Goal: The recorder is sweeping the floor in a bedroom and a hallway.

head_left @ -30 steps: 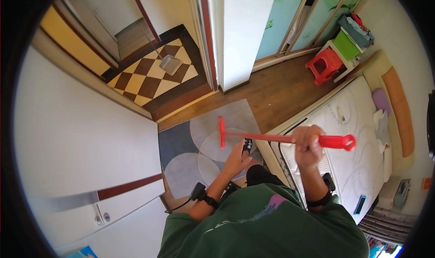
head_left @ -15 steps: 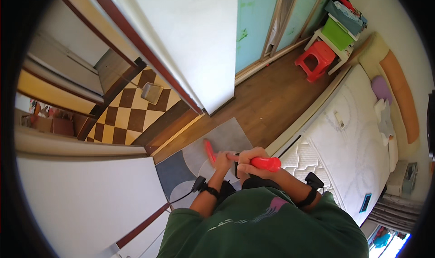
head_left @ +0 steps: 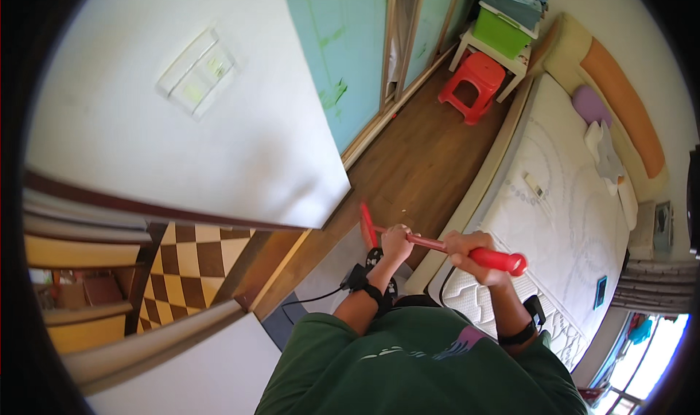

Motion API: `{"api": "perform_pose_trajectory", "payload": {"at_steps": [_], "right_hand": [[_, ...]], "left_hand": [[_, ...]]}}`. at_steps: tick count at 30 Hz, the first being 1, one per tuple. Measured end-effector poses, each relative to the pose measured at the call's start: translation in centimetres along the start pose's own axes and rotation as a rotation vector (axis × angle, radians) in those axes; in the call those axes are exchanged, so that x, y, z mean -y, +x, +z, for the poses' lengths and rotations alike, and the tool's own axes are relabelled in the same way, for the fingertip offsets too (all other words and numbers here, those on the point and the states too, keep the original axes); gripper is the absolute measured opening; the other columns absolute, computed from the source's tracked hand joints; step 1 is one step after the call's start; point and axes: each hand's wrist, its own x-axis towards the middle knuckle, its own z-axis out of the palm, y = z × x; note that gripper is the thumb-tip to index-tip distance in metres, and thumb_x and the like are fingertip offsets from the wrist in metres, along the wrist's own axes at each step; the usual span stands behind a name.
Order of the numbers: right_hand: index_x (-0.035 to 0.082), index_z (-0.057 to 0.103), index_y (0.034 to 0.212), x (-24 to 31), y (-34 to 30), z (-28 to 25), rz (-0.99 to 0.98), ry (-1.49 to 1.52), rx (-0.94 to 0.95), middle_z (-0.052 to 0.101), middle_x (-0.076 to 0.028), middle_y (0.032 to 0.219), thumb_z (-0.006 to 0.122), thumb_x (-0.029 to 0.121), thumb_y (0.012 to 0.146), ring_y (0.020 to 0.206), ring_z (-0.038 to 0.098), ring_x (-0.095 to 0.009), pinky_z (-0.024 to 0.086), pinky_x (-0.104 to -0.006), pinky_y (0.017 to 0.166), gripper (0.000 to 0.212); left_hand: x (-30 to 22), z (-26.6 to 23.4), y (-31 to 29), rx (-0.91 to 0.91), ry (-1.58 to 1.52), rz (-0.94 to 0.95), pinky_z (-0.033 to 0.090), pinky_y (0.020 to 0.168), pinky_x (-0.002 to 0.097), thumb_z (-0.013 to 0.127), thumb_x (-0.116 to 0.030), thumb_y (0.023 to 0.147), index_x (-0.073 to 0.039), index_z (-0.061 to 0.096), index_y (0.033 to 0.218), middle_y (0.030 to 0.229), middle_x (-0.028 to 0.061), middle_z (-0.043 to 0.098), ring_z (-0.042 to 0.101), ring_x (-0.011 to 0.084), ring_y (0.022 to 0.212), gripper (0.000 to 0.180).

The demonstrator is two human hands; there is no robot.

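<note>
A red broom (head_left: 427, 242) slants across in front of me, its long head down by the floor near the wall corner. My left hand (head_left: 397, 244) is wrapped round the lower part of its thin pole. Higher up, my right hand (head_left: 468, 255) grips the pole just by the thick red handle end, which points to the right. The broom's bristles are too hidden to make out. Below my left hand lies a grey mat (head_left: 328, 278), partly covered by my arm and foot.
A white wall corner (head_left: 321, 196) stands close to the broom head. On my right is a bed with a bare white mattress (head_left: 554, 167). Farther off, a red stool (head_left: 477, 80) sits before a small table bearing a green bin (head_left: 502, 33). Checkered tiles (head_left: 193, 262) lie beyond the doorway.
My view has turned and shifted toward the room's far end. Both hands and the broom have moved to the right, and the broom head now lies nearer the wall corner.
</note>
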Motion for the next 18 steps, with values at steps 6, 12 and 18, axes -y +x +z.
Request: {"api": "perform_pose_trajectory", "payload": {"at_steps": [6,12,18], "right_hand": [[0.004,0.048,0.063,0.3,5.5,-1.6,0.052,0.083,0.048,0.049,-0.005,0.064,0.067,0.007,0.084,0.063,0.048,-0.02,0.043,-0.0357,0.075,0.028],[0.004,0.045,0.072,-1.9,9.7,-3.6,0.101,0.111,-0.083,0.05,-0.005,0.072,0.066,0.002,0.086,0.068,0.047,-0.014,0.04,-0.0295,0.065,0.025],[0.002,0.05,0.07,-4.1,13.0,-11.6,0.238,0.223,-0.023,0.053,-0.006,0.073,0.067,0.004,0.084,0.078,0.055,-0.02,0.045,-0.0363,0.084,0.022]], "left_hand": [[1.9,-2.7,3.2,0.047,-0.159,0.083,0.047,0.067,0.0446,0.07,-0.035,0.082,-0.005,0.062,0.07,0.075,0.0137,0.063,0.062,0.0358,0.079,0.033],[3.0,-1.9,7.7,0.054,-0.211,0.082,0.043,0.063,0.0452,0.069,-0.029,0.085,-0.002,0.055,0.07,0.069,0.0171,0.058,0.057,0.038,0.07,0.034],[2.2,1.6,12.1,0.077,-0.205,-0.005,0.045,0.065,0.0469,0.07,-0.028,0.084,-0.003,0.06,0.074,0.074,0.0172,0.062,0.06,0.0399,0.077,0.028]]}}
